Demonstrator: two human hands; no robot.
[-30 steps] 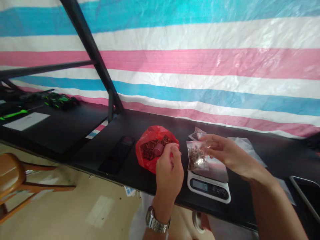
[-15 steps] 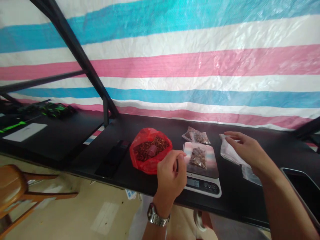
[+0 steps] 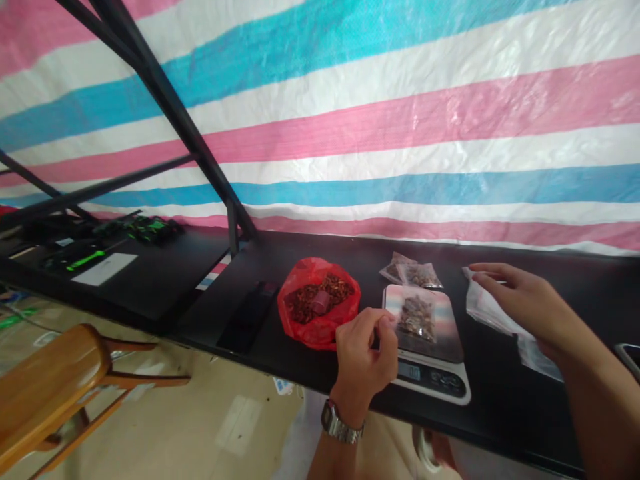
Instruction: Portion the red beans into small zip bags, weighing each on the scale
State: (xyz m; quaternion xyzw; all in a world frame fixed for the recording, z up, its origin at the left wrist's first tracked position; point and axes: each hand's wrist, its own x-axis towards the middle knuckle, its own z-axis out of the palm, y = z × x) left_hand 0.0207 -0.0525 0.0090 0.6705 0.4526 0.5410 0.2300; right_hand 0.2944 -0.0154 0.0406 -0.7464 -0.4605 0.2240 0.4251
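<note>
My left hand (image 3: 367, 353), fingers curled and thumb close to the index finger, is at the left edge of a white kitchen scale (image 3: 455, 393); nothing shows in it. A clear bag of brown dried pieces (image 3: 418, 319) lies on the scale plate, and the display seems to read 0.0. My right hand (image 3: 525, 300) reaches over a stack of clear plastic bags (image 3: 487, 307), thumb and index finger pinching at their far left corner. Left of the scale stands an open red plastic bag (image 3: 295, 323) of brown pieces, with a small translucent cup (image 3: 321, 303) in it.
Filled small bags (image 3: 420, 275) lie behind the scale. A dark flat object (image 3: 247, 317) lies left of the red bag. Black frame bars (image 3: 175, 113) rise before a striped sheet (image 3: 400, 133). A wooden stool (image 3: 55, 393) stands left, and a phone-like object (image 3: 630, 360) lies far right.
The view has swung left, so everything on the table appears further right. Both hands keep about the same places beside the scale and at the empty bags.
</note>
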